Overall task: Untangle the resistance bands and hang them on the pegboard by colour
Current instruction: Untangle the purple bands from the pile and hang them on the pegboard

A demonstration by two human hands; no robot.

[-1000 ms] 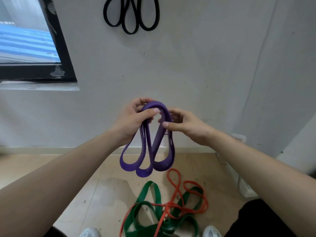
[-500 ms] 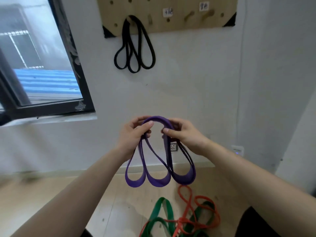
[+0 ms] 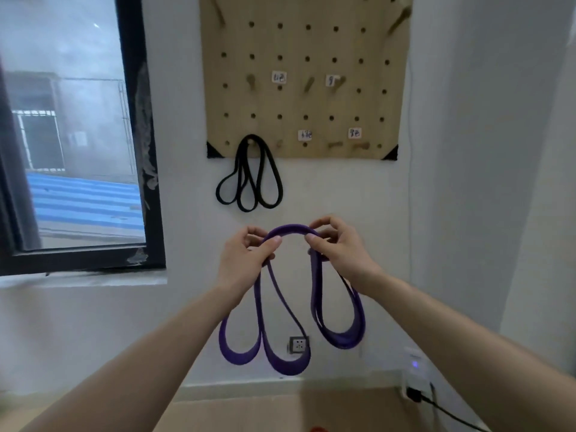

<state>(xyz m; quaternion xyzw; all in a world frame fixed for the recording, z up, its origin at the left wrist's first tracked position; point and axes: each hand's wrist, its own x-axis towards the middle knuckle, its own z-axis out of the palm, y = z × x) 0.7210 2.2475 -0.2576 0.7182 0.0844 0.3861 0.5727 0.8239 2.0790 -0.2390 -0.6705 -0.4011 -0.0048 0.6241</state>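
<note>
Your left hand [image 3: 246,258] and right hand [image 3: 339,248] each pinch the purple band [image 3: 291,229], now spread wider apart and raised nearer the lower edge of the pegboard [image 3: 293,42].

1 pegbd [image 3: 293,42], 4 lbls [image 3: 279,77], 2 hands [image 3: 246,260].

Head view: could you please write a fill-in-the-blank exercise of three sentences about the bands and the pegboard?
1. The left hand and the right hand hold a looped rubber resistance band whose colour is ____.
2. The thin black rubber bands hang at the lower ____ corner of the wooden pegboard.
3. The pegboard carries ____ small white paper labels.
Missing words: purple; left; four.
</note>
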